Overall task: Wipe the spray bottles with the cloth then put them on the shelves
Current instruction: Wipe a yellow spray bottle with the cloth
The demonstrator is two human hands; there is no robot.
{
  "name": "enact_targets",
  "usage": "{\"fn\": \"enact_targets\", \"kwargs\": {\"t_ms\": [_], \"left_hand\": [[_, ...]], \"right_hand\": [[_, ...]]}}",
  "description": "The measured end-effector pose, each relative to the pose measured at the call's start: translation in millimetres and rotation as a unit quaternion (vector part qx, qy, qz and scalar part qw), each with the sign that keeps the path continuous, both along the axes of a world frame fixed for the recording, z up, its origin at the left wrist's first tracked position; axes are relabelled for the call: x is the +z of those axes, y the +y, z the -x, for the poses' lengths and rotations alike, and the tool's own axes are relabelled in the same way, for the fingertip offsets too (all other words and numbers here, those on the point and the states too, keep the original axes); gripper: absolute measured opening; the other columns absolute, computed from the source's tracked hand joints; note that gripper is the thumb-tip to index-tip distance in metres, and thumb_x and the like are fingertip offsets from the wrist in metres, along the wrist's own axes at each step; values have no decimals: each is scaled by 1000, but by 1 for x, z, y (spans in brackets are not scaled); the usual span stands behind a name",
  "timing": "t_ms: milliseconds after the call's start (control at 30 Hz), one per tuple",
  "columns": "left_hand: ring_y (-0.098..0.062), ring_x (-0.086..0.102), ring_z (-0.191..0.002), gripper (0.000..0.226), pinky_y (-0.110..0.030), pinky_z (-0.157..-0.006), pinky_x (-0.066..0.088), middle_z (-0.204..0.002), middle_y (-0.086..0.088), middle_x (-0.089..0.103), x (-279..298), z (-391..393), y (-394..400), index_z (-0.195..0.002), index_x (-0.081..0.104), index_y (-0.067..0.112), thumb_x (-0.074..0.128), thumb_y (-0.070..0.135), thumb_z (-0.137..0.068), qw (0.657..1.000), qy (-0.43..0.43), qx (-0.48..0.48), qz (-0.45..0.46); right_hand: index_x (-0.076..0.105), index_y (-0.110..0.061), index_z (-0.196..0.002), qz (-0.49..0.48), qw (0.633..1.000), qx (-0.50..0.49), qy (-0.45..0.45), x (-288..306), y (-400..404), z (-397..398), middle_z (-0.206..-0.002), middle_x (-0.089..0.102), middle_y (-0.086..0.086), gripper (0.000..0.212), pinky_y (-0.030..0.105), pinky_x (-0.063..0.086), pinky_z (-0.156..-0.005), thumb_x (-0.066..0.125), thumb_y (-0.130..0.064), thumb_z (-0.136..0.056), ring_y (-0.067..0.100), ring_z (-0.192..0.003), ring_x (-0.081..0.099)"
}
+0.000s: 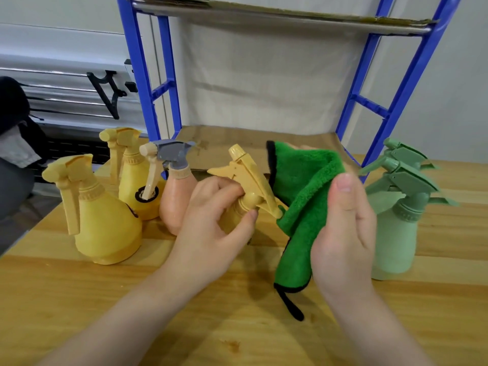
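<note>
1. Now, my left hand [211, 223] grips the yellow spray bottle [247, 186] by its neck above the tabletop [237, 326].
2. Just beside it, my right hand [343, 233] holds the green cloth [303, 196]; I should press it round the trigger.
3. Behind, the cardboard-lined shelf [237, 143] waits.

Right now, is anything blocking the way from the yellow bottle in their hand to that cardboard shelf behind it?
Nothing visible does. The left hand holds the yellow bottle directly in front of the lower shelf, whose cardboard surface shows bare; the green cloth hangs beside it in the right hand.
</note>
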State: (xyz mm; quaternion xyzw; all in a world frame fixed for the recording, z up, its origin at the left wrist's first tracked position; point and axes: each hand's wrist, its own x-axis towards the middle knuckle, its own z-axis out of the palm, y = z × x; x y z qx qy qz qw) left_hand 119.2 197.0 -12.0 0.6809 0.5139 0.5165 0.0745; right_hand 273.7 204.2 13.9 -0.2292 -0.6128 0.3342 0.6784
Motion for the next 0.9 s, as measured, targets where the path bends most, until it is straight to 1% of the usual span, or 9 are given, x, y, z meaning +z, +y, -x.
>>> {"fn": "enact_targets", "kwargs": {"t_ms": [100, 200, 300, 433, 533, 600, 700, 800, 900], "left_hand": [[-4, 47, -97, 26, -13, -84, 33, -91, 9, 51, 0, 1, 0, -98, 65, 17, 59, 39, -84, 999, 31, 18, -25], [-10, 46, -92, 28, -21, -83, 36, -91, 8, 50, 0, -2, -3, -101, 67, 15, 59, 37, -85, 996, 79, 18, -46], [-14, 46, -90, 29, -31, -79, 41, -90, 5, 50, 0, -7, -8, -105, 67, 15, 56, 35, -88, 993, 101, 33, -55], [-13, 46, -90, 28, -32, -79, 42, -92, 7, 49, -3, -13, -12, -109, 66, 14, 57, 30, -88, 991, 106, 38, -72], [-13, 45, -92, 29, -29, -80, 41, -93, 7, 49, -3, -14, -12, -107, 67, 15, 56, 34, -88, 992, 107, 43, -56], [-13, 45, -92, 31, -24, -82, 39, -93, 7, 50, -3, -12, -10, -106, 67, 14, 57, 36, -87, 993, 93, 46, -54], [-10, 45, -92, 29, -15, -82, 34, -92, 9, 49, -3, -11, -8, -102, 66, 14, 60, 36, -85, 996, 56, 46, -57], [-11, 46, -91, 32, -16, -79, 36, -90, 8, 49, -1, -10, -7, -103, 66, 14, 55, 38, -86, 997, 48, 47, -40], [-13, 46, -92, 32, -20, -79, 39, -90, 7, 49, -1, -8, -8, -105, 67, 14, 54, 37, -86, 997, 49, 50, -34]], "right_hand": [[58, 2, -125, -14, 998, 15, -61, -4, 0, 4, -124, 66, 5, 38, 25, 45, -99, 29, -12, -104, 17, -120, 60], [57, -7, -128, -41, 991, -20, -123, -8, 1, 8, -127, 64, 3, 31, 26, 44, -101, 38, -13, -104, 12, -121, 58], [49, -11, -136, -115, 960, -98, -235, -13, 4, 6, -128, 60, -1, 37, 20, 40, -101, 49, -12, -98, 8, -117, 56], [39, -3, -143, -148, 919, -176, -319, -18, 9, 6, -124, 55, 6, 45, 23, 40, -102, 44, -20, -101, 19, -113, 54], [38, -5, -145, -119, 932, -146, -311, -17, 7, 4, -123, 53, 3, 53, 23, 41, -99, 36, -36, -103, 17, -112, 54], [41, -5, -145, -93, 963, -69, -243, -18, 6, 4, -124, 53, 4, 56, 26, 41, -100, 29, -40, -103, 19, -115, 54], [54, -2, -134, -68, 989, -14, -134, -18, 5, 7, -123, 54, 15, 43, 28, 42, -99, 31, -19, -103, 22, -118, 55], [62, 1, -123, -106, 978, -65, -169, -17, 6, 8, -119, 55, 15, 30, 23, 42, -96, 51, 1, -95, 18, -114, 56], [64, -7, -105, -122, 971, -89, -187, -17, 8, 6, -119, 55, 8, 21, 26, 42, -96, 63, 2, -86, 18, -116, 55]]}}
